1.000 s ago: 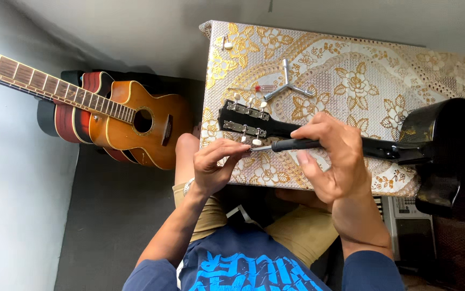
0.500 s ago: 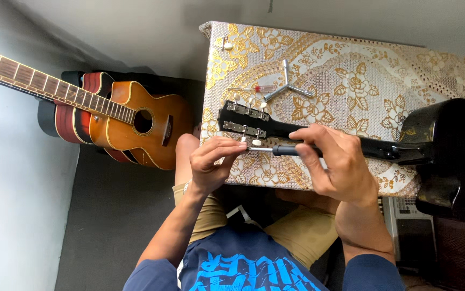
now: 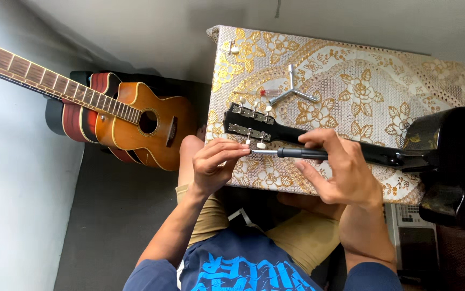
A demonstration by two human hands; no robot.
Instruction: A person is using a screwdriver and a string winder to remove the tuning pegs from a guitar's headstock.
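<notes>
Right hand grips a screwdriver; left hand pinches its tip, hiding it beside the black guitar's head.

A small guitar repair corner: spare guitars against the wall, tools on a cloth-covered table.

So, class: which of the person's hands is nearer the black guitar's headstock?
Left. The left hand is just below the headstock, fingertips at the tuners; the right hand grips a screwdriver further along the neck.
</notes>
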